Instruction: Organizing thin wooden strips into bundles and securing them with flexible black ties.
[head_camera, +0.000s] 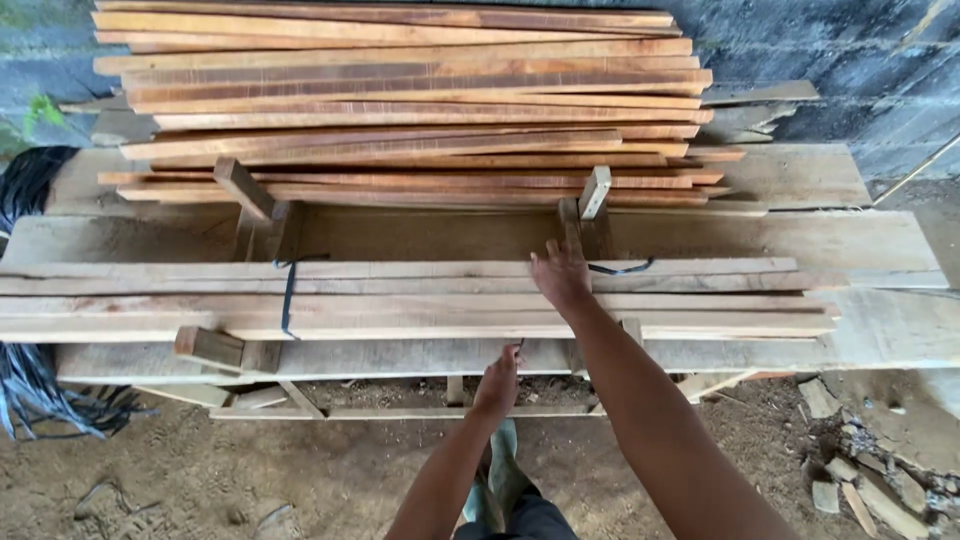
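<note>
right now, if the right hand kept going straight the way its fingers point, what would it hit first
The right hand lies on the pale bundle of slats, fingers pointing away. Straight on, it would probably first meet the upright wooden peg, then the reddish plank stack; depth is unclear.

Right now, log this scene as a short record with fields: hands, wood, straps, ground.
right hand: right hand lies flat, fingers spread, on the bundle of pale slats
left hand: left hand reaches the front edge of the bench below the bundle; what it pinches is too small to tell
strap: black strap wraps the bundle at its left part
rear pile: reddish slats stacked loosely behind
uprights: wooden post stands beside the right hand
ground: dirt floor, wood scraps at right
</note>
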